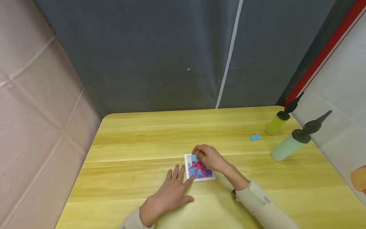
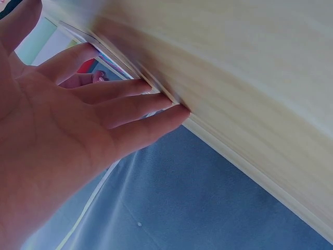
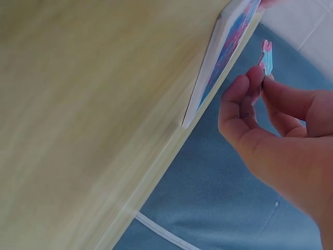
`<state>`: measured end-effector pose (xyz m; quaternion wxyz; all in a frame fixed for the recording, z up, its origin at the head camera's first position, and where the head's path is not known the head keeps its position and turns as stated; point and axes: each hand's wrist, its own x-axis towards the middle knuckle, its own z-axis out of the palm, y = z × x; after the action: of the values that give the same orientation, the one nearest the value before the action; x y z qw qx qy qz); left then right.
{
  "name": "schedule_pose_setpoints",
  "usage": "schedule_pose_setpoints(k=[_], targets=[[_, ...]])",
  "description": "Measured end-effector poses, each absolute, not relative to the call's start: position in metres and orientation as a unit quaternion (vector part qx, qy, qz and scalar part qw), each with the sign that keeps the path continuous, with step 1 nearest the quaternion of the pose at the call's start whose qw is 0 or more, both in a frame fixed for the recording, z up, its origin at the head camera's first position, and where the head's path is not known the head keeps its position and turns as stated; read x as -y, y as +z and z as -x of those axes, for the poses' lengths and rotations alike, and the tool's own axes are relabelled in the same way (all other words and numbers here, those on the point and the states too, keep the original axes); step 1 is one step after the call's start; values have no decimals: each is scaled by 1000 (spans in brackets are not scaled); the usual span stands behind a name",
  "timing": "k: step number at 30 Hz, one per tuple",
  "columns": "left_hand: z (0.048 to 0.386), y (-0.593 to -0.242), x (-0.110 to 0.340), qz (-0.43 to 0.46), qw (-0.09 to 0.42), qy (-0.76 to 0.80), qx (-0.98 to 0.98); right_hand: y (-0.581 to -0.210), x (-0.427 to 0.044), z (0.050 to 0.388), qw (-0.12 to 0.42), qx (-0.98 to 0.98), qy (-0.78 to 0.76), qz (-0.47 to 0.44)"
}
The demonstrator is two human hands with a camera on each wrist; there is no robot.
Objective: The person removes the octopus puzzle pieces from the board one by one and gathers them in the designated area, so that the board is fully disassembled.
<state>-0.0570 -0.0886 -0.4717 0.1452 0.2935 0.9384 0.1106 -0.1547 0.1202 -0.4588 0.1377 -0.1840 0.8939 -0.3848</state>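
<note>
I see 1 puzzle piece [image 3: 267,58] held above the puzzle board [image 1: 204,179].
The right hand [image 1: 209,157] pinches it, notched end pointing away from the grip along its long axis; the left hand [image 1: 171,190], straight-fingered and spread, touches the board by its near-left corner; the board lies between them, well short of the table's [image 1: 137,143] far edge.

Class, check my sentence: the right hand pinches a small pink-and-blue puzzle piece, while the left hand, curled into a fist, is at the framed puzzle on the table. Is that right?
Not quite: the left hand isn't a fist. The head view shows its fingers extended and spread. The right hand does pinch the puzzle piece.
</note>
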Motion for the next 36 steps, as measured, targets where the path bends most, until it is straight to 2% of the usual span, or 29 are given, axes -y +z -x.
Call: schedule_pose_setpoints(k=[36], targets=[[56,-471,88,-295,138,96,-941,-459,-147,152,130,-905,-385,128]])
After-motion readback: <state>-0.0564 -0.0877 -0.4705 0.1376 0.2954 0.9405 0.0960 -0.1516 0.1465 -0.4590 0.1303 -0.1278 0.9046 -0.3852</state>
